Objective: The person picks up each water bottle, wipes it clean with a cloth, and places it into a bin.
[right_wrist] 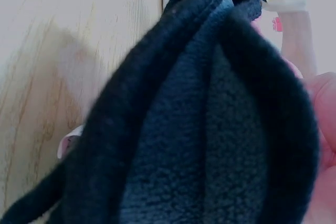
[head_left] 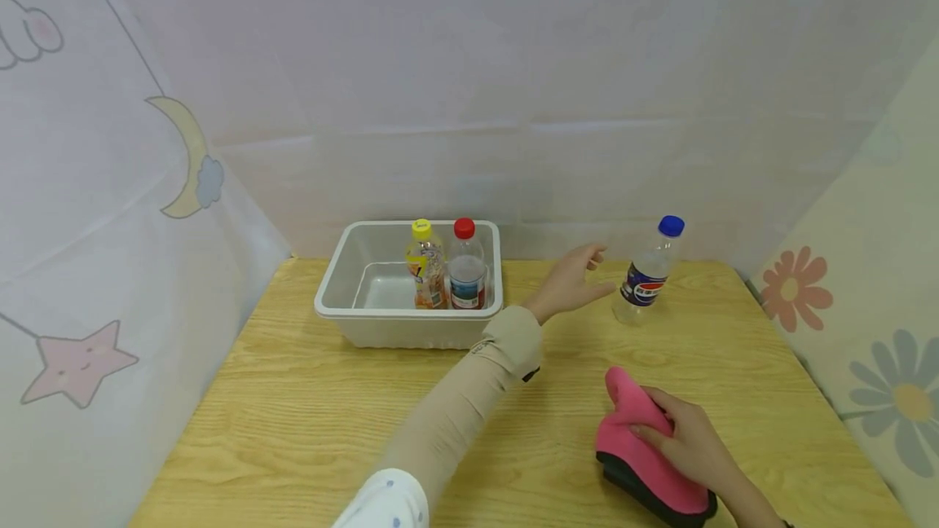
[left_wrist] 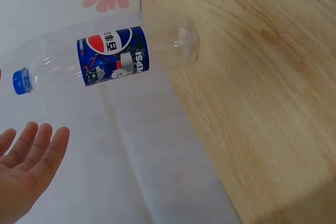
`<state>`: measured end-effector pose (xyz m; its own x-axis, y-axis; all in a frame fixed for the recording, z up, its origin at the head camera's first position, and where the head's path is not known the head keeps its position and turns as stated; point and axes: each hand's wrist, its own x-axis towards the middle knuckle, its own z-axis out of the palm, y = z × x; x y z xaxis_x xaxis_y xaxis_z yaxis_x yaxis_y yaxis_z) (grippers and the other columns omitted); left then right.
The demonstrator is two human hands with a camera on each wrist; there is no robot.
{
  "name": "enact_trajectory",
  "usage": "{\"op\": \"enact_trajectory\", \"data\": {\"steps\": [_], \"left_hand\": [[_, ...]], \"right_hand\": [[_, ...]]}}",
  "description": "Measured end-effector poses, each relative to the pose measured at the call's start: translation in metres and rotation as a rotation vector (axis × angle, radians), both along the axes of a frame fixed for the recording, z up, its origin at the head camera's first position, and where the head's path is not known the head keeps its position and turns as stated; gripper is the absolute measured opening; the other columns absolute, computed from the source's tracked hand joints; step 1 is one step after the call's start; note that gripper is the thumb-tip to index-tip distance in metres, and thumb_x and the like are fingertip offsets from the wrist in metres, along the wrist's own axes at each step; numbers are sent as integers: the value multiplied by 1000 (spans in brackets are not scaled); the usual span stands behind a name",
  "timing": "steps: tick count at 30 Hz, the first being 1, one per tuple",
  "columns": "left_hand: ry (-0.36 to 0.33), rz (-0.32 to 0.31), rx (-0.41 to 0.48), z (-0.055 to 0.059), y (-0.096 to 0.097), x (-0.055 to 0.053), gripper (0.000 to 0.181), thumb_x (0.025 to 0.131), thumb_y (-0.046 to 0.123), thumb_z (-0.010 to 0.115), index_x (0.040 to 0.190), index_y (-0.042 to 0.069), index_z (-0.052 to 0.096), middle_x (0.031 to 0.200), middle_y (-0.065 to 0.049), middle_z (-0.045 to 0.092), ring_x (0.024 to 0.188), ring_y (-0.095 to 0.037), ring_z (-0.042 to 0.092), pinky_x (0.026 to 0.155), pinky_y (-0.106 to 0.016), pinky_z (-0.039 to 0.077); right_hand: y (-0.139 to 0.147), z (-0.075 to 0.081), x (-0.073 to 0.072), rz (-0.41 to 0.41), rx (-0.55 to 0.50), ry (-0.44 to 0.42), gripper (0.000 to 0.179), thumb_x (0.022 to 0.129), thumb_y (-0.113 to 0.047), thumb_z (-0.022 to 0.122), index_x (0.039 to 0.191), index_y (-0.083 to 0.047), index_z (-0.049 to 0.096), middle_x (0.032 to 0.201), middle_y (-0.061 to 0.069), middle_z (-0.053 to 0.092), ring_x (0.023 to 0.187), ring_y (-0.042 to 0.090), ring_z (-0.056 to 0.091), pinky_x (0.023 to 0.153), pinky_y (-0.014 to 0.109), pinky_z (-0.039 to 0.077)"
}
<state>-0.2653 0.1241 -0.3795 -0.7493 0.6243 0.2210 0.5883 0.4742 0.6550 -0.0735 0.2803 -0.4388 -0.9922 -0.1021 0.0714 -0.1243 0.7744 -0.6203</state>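
There stood the clear bottle point(head_left: 650, 274) on the tabletop point(head_left: 293, 414), just beside the left hand point(head_left: 570, 282), its fingers loose, holding nothing! I judged it light, slick, easily dented: best gripped round the label point(head_left: 642, 287). The right hand point(head_left: 689, 440) pinched soft-looking pink fabric point(head_left: 619, 426).

wood-grain table point(head_left: 293, 422) | pale cloth backdrop point(head_left: 455, 63) | yellow moon point(head_left: 196, 150) | pink star point(head_left: 82, 365) | red flower point(head_left: 791, 289)
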Motion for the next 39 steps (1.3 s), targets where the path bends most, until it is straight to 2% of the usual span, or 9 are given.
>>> {"op": "enact_trajectory", "data": {"steps": [4, 8, 14, 20, 28, 35, 39], "left_hand": [[-29, 37, -28, 3, 17, -7, 68, 85, 37, 62, 140, 11, 32, 131, -3, 47, 115, -12, 47, 93, -21, 40], [-27, 76, -63, 4, 34, -15, 70, 85, 41, 61, 141, 13, 31, 136, 1, 43, 121, -9, 41, 97, -21, 36], [-38, 147, -112, 4, 56, -27, 70, 84, 46, 60, 141, 17, 32, 138, 5, 39, 123, -8, 38, 99, -21, 34], [-23, 208, -196, 2, 76, -34, 74, 80, 55, 60, 141, 22, 32, 139, 7, 37, 124, -9, 38, 96, -24, 38], [73, 180, -276, 10, 92, -39, 79, 80, 59, 55, 143, 19, 28, 139, 5, 38, 124, -11, 38, 97, -22, 37], [103, 147, -329, 11, 92, -40, 68, 85, 52, 55, 140, 17, 35, 133, 6, 46, 116, -7, 47, 91, -16, 40], [105, 135, -338, 10, 90, -38, 62, 87, 48, 53, 138, 15, 39, 133, 6, 47, 118, -6, 45, 94, -14, 37]], "right_hand": [[1, -1, 0, 1, 2, 5, 45, 73, -11, 75, 113, 3, 59, 99, 11, 65, 82, 17, 60, 60, 23, 49], [2, -2, 0, -4, -6, 3, 46, 73, -14, 75, 113, 2, 59, 99, 10, 65, 81, 15, 59, 60, 23, 48], [5, -3, 1, -16, -13, 3, 47, 73, -13, 75, 113, 3, 58, 99, 12, 65, 78, 12, 58, 58, 22, 48], [8, -1, 1, -37, 11, -2, 46, 73, -12, 75, 113, 4, 58, 99, 13, 64, 77, 13, 58, 57, 22, 47], [6, -1, 9, -50, 17, 11, 45, 73, -12, 76, 112, 2, 59, 99, 12, 65, 79, 14, 59, 58, 23, 48], [3, -2, 10, -45, 6, 49, 44, 71, -11, 77, 110, 2, 60, 97, 10, 65, 78, 11, 59, 58, 23, 49], [3, -2, 10, -37, 4, 77, 44, 70, -9, 77, 109, 3, 60, 95, 11, 65, 76, 8, 58, 57, 23, 48]]}}
